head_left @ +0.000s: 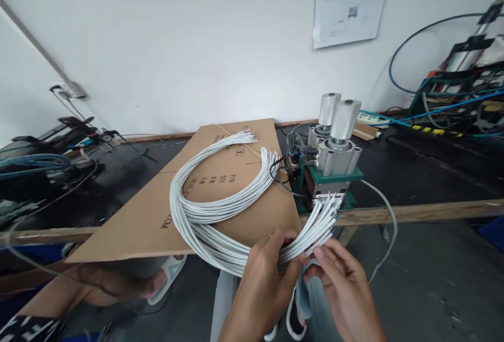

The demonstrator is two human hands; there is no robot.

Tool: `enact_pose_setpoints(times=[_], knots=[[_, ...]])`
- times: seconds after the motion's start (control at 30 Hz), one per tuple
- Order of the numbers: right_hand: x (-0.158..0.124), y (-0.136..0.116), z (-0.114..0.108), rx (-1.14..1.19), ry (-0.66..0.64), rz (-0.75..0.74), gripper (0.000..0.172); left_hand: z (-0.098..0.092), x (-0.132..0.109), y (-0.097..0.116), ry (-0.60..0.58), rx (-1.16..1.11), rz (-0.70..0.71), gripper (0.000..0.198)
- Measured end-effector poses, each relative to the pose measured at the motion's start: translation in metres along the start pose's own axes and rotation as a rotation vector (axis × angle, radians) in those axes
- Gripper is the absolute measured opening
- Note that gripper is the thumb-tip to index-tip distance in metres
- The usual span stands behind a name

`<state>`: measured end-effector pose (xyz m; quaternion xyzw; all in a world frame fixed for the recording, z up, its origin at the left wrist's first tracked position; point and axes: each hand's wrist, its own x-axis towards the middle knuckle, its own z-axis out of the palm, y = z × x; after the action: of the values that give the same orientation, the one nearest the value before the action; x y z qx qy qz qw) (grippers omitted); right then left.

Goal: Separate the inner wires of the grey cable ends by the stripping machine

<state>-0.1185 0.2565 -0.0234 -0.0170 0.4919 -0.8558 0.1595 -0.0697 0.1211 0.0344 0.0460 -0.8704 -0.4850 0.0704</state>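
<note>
White cable bundle [220, 252] curves; free end [321, 221] slants up-right from left fingers [270, 250].

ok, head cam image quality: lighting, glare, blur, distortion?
All head view: wall brightest around mid-frame; floor at lower right dim; soft highlights on the metal cylinders; small print on the wall sheet too soft to read; equipment at the left edge soft, apparently stretched; cable bundle fairly sharp.

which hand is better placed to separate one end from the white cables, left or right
Probably the right hand: its fingers are close to the splayed ends, while the left hand is wrapped around the white cables farther back, seemingly steadying them.
</note>
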Motion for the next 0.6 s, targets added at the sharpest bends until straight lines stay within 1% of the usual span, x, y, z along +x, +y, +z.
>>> enact_pose_setpoints(times=[0.13,0.2,0.27,0.33,0.43,0.5,0.6], knots=[[0.001,0.007,-0.003,-0.030,0.023,-0.027,0.042,-0.001,0.002,-0.005,-0.030,0.068,0.045,0.020],[0.001,0.007,-0.004,-0.069,-0.004,-0.044,0.042,-0.002,0.002,-0.009,-0.048,0.090,0.074,0.024],[0.000,0.007,-0.003,-0.110,-0.031,-0.058,0.042,-0.001,0.002,-0.012,-0.055,0.100,0.099,0.022],[-0.001,0.007,-0.002,-0.136,-0.031,-0.081,0.042,0.000,0.002,-0.015,-0.048,0.087,0.125,0.018],[-0.003,0.010,-0.002,-0.118,-0.042,-0.101,0.039,0.005,0.000,-0.018,0.009,0.034,0.156,0.016],[-0.003,0.012,-0.004,-0.084,-0.052,-0.095,0.037,0.009,-0.003,-0.021,0.068,-0.008,0.169,0.016],[-0.002,0.013,-0.007,-0.033,-0.003,-0.082,0.041,0.012,-0.009,-0.024,0.130,-0.032,0.193,0.016]])
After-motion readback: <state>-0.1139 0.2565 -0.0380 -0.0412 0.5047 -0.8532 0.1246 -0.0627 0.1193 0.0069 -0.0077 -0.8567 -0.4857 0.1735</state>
